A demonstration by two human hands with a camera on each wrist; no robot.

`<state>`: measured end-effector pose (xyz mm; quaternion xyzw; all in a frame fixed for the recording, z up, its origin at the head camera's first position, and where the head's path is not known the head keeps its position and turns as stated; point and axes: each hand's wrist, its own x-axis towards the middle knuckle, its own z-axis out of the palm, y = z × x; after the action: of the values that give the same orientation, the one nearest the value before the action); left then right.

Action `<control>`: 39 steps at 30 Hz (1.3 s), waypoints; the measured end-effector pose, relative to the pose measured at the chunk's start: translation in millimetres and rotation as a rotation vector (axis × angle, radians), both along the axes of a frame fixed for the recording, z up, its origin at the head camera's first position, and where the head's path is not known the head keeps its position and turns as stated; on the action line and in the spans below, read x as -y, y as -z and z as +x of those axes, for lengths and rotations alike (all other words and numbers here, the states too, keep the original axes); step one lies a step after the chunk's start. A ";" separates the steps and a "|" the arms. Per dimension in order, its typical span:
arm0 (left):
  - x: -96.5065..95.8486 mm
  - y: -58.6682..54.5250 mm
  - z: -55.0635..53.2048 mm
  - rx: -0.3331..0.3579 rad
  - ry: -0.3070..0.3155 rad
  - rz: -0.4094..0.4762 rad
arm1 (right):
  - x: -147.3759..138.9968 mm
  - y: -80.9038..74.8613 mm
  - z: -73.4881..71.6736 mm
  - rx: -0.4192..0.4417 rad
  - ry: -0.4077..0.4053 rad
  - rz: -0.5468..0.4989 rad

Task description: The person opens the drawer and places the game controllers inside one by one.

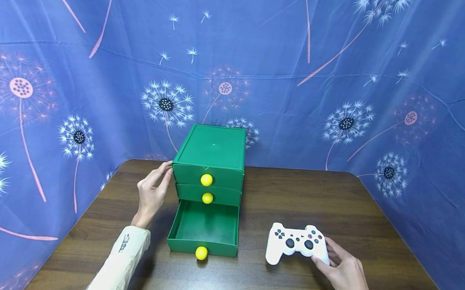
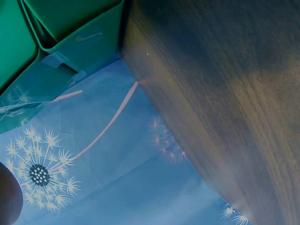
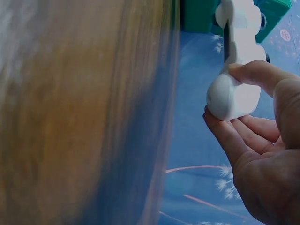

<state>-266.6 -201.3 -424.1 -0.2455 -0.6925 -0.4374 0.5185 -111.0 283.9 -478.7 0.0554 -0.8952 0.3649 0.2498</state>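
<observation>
A green drawer unit (image 1: pixel 213 146) with yellow ball knobs stands on the table. Its bottom drawer (image 1: pixel 205 222) is pulled out and has nothing in it; the upper two drawers are closed. My left hand (image 1: pixel 153 193) rests its fingertips against the unit's left side, near the top front corner. In the left wrist view the unit's green side (image 2: pixel 89 42) fills the upper left. Right of the drawer, my right hand (image 1: pixel 346 269) grips a white game controller (image 1: pixel 298 242) by its right handle. The right wrist view shows thumb and fingers around the handle of that controller (image 3: pixel 239 93).
The brown wooden table (image 1: pixel 293 196) carries the drawer unit at its middle. Behind it and at the sides hangs a blue cloth (image 1: pixel 278 103) with dandelion prints, close to the table's back edge.
</observation>
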 end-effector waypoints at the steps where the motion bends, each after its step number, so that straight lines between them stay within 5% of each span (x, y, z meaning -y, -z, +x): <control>1: 0.1 0.0 0.0 0.001 0.000 0.000 | 2.1 -0.7 0.0 -0.004 -0.003 -0.014; 13: 1.8 2.1 -0.6 0.007 -0.003 0.006 | 28.5 -9.9 -1.9 -0.028 -0.024 -0.124; 39: 0.7 -1.2 1.1 0.004 -0.002 -0.009 | 82.6 -17.6 -14.3 0.098 -0.070 -0.259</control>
<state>-265.5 -202.0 -422.9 -0.2463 -0.6958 -0.4342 0.5165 -125.4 201.3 -461.1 0.0360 -0.8494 0.4879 0.1979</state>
